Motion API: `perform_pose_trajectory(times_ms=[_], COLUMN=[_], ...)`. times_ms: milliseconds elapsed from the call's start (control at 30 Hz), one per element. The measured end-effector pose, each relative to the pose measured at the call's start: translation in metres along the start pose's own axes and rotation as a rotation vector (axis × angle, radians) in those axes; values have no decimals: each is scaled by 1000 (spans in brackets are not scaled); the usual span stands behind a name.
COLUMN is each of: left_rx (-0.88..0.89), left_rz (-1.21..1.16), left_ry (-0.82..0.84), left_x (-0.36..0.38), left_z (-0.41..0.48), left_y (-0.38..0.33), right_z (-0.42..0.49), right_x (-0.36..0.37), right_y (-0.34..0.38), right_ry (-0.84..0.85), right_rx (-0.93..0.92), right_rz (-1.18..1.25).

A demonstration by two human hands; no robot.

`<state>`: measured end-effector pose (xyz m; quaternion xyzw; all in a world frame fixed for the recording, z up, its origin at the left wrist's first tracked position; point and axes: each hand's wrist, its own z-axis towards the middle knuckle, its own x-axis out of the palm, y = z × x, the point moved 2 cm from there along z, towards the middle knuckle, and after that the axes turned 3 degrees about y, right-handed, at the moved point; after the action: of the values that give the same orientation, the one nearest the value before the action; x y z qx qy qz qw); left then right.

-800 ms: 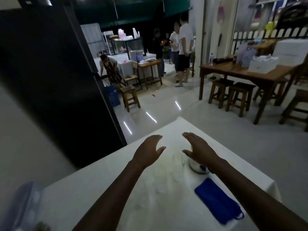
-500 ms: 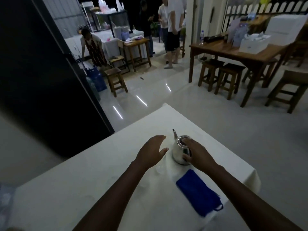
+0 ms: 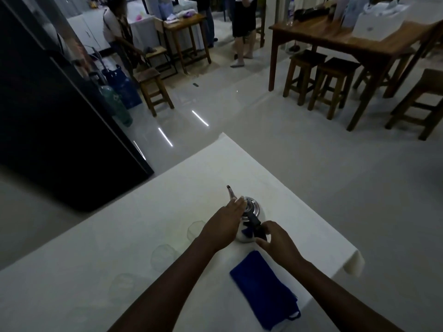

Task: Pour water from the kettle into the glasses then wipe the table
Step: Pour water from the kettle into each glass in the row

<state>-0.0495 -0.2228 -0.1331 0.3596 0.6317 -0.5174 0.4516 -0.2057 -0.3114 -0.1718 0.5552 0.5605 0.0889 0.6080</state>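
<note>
Head view: kettle (image 3: 250, 207) between the hands, left hand (image 3: 225, 225) flat on it, right hand (image 3: 275, 243) pinching its handle (image 3: 255, 222).

Two bare forearms in view, entering from the bottom edge. No sleeves visible up to where the frame cuts them off. Left hand (image 3: 224, 226) and right hand (image 3: 279, 243) both bare: no gloves. No watch, band or ring that I can make out on wrists or fingers, though lighting is dim. Rest of the body is out of frame.
</note>
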Motion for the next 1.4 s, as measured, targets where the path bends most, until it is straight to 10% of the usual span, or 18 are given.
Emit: perform_pose_trajectory(times_ms=[433, 1400], left_rx=[30, 22], left_rz=[4, -21], left_ry=[46, -91], left_x=[6, -29], left_z=[14, -45], left_y=[1, -58], right_z=[17, -45], right_x=[10, -31], right_y=[-4, 29], right_ry=[157, -26], right_rx=[98, -11], right_rz=[491, 379])
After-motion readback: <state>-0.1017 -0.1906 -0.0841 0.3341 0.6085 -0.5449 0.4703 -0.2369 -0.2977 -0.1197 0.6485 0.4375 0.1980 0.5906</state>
